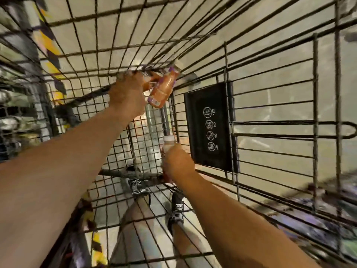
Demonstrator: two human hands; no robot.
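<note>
Loading drinks into the wire cart (289, 123). Left hand (127, 91) is gripping an orange bottle (162, 88), fingers curled round it. The bottle is tilting out past the knuckles, close to the far mesh. Right hand (179, 161) is clamping a white-capped bottle (168, 143), cap poking above the fist, just beside the black sign (210, 126). Judgement: neither bottle is set down yet, so both are awaiting lowering and release.

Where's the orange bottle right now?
Head view, upper centre: the left hand grips the orange bottle inside the wire cart, just left of the black sign.
</note>
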